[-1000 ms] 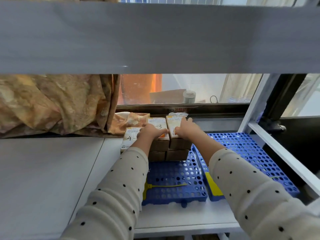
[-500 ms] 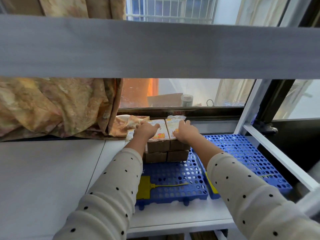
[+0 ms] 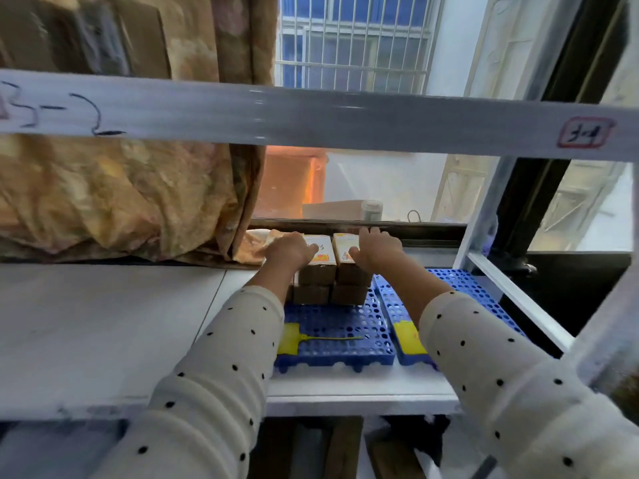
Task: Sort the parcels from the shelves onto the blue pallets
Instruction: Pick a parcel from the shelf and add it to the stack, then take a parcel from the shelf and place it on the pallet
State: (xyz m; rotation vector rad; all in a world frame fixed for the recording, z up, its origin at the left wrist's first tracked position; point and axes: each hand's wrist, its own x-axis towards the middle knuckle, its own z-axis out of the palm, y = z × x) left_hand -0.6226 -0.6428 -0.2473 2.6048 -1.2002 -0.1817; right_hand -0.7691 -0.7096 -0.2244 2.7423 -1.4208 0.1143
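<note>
Both hands reach deep into the shelf. Left hand (image 3: 289,252) rests palm-down on the left parcel (image 3: 318,254), fingers loosely curved over its top; right hand (image 3: 377,250) lies likewise on the right parcel (image 3: 345,252). Whether either truly grips, cannot tell. The parcels top a two-high stack at the back of the left blue pallet (image 3: 337,335), likely being squared up there. Second blue pallet (image 3: 460,288) alongside, bare where visible. Shelf beam (image 3: 345,119) overhead limits lifting; curtain (image 3: 121,202) bunches just left; yellow tag (image 3: 288,338) lies on the pallet front.
</note>
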